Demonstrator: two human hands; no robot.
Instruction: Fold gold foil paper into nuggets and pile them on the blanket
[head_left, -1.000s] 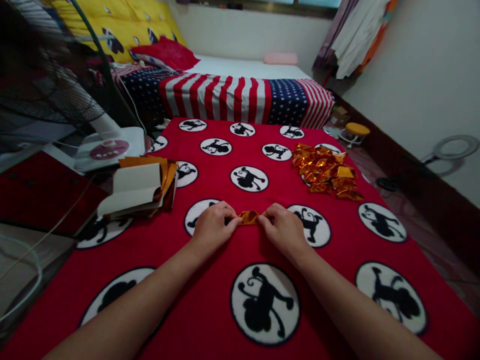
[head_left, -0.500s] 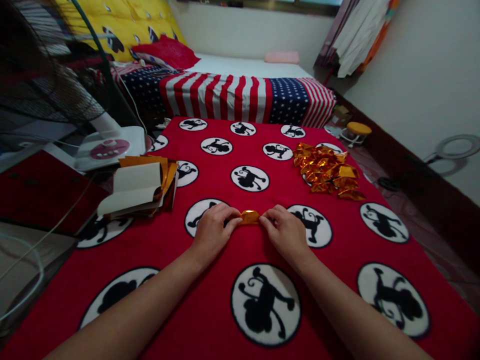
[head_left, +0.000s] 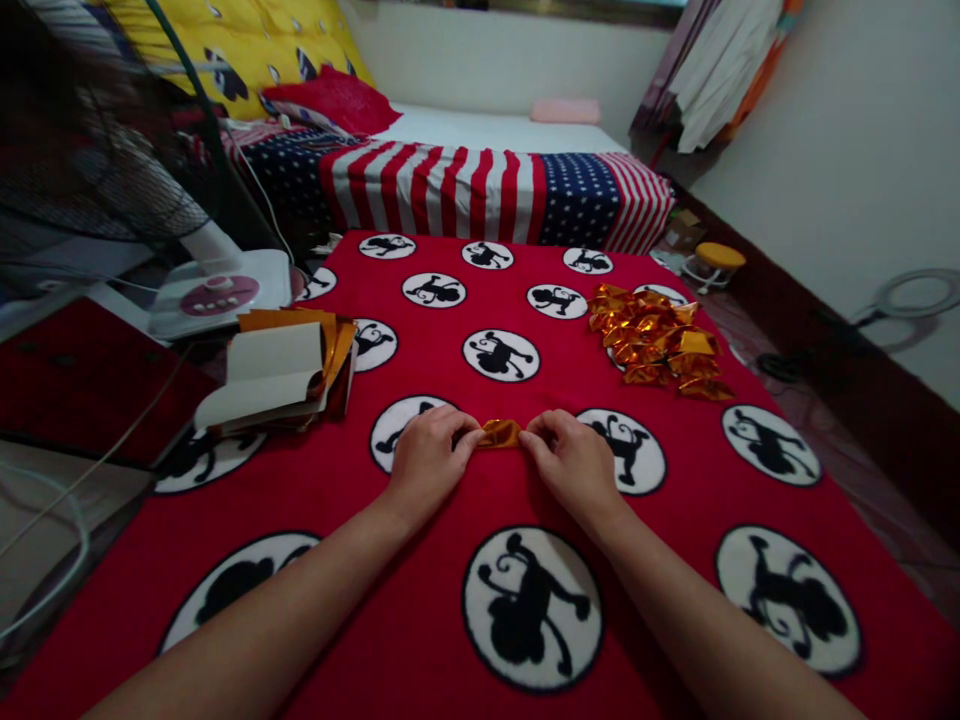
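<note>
A small folded piece of shiny gold foil paper point(head_left: 500, 433) is held between my two hands, just above or on the red blanket point(head_left: 420, 620). My left hand point(head_left: 433, 450) pinches its left end between thumb and fingers. On the other end, the thumb and fingers of my right hand point(head_left: 570, 455) are closed in the same way. A pile of folded gold foil pieces point(head_left: 652, 340) lies on the blanket to the far right. To the left rests a stack of paper sheets point(head_left: 270, 365), pale on top with gold and orange edges showing.
A white-based fan point(head_left: 221, 290) stands at the left, beside a dark red box point(head_left: 97, 365). Cables point(head_left: 75, 500) hang along the left edge. Beyond the blanket is a bed with a striped and starred cover point(head_left: 450, 195). A yellow-topped stool point(head_left: 720, 256) stands at right.
Both hands stay nearly in place at the foil's ends. The foil between them has tilted slightly, so its shine differs. The whole view has shifted a little.
</note>
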